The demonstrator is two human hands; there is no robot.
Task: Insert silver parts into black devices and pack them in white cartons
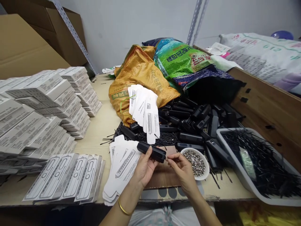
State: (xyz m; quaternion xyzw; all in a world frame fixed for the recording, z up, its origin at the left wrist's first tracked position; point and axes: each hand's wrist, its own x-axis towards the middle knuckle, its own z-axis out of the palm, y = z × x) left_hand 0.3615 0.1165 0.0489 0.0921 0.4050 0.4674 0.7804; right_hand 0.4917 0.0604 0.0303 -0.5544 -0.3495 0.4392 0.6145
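My left hand (pixel 144 172) is closed around a black oblong plastic piece (pixel 151 151), thumb on top, above a brown cardboard sheet (pixel 160 180). At the piece's right end, the thumb and forefinger of my right hand (pixel 184 174) are pinched together; whatever is between them is too small to make out. Just right of that hand stands a white bowl (pixel 208 171) of small shiny metal parts (pixel 194 160). Flat printed white box blanks (pixel 123 171) lie fanned beside my left hand. Behind both hands is a heap of similar black pieces (pixel 190 138).
Stacked white boxes (pixel 63 94) fill the left, with several more (pixel 63 179) near the front edge. A grey tray (pixel 254 188) of thin black strips stands right. Behind are an orange sack (pixel 141 69), a green sack (pixel 178 59) and more box blanks (pixel 145 110).
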